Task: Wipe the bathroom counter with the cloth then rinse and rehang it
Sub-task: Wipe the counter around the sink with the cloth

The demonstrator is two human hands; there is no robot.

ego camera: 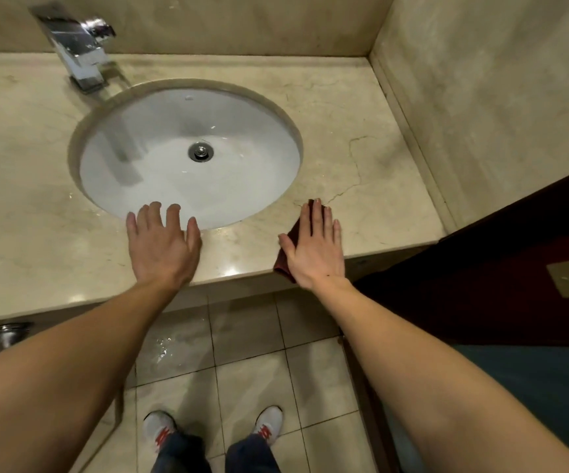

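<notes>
- Right hand (314,249): palm down, fingers straight and slightly spread, pressed flat on dark red cloth (291,247), not clamped on it; forearm reaching fwd over counter front edge.
- Dark red cloth: flat on beige marble counter (361,186), front-right of white oval sink basin (187,155); mostly hidden under hand; long axis front-to-back, near corner overhanging counter edge.
- Left hand (163,245): palm down, fingers apart, on counter at basin's front rim, fingertips over the rim; holding nothing.
- Chrome square faucet (78,49): rear left.
</notes>
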